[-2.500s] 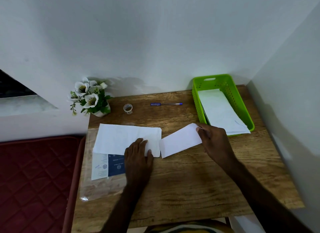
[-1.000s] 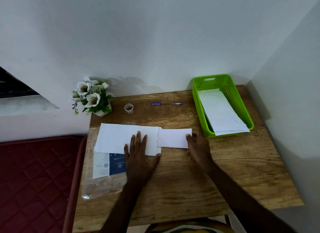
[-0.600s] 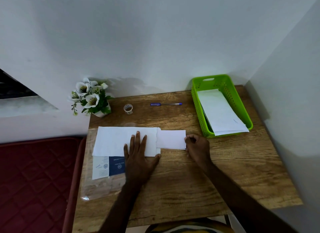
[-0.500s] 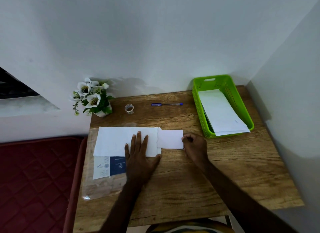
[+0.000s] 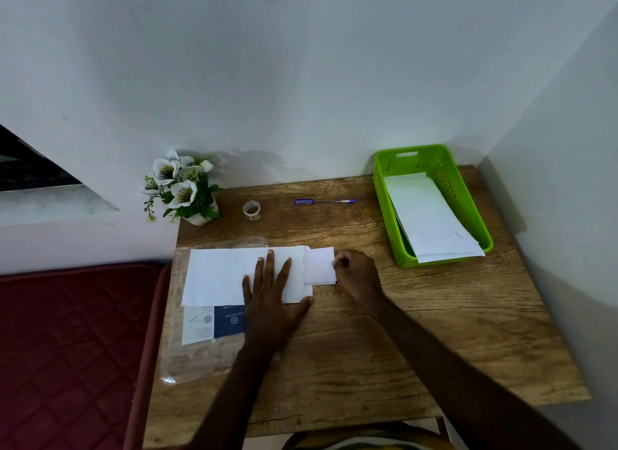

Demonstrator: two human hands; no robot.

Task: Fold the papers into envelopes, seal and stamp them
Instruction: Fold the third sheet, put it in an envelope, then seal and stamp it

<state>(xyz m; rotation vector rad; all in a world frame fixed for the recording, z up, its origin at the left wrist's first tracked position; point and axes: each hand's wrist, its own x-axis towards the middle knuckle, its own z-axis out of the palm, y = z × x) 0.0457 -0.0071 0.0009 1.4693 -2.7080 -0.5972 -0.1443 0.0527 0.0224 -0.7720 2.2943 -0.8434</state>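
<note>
Left hand (image 5: 271, 302) flat, fingers spread, pressing the white paper (image 5: 227, 275) onto the wooden surface (image 5: 401, 332) | right hand (image 5: 356, 275) curled, knuckles down at the folded flap's (image 5: 319, 265) right edge | green basket (image 5: 448, 178) holds more sheets

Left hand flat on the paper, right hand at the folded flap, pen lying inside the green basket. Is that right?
Not quite. In the head view the pen lies on the table, left of the basket. Left hand flat on the paper and right hand at the flap hold.

Perhaps a bedroom: mattress (image 5: 67, 342) beside desk (image 5: 418, 332).
</note>
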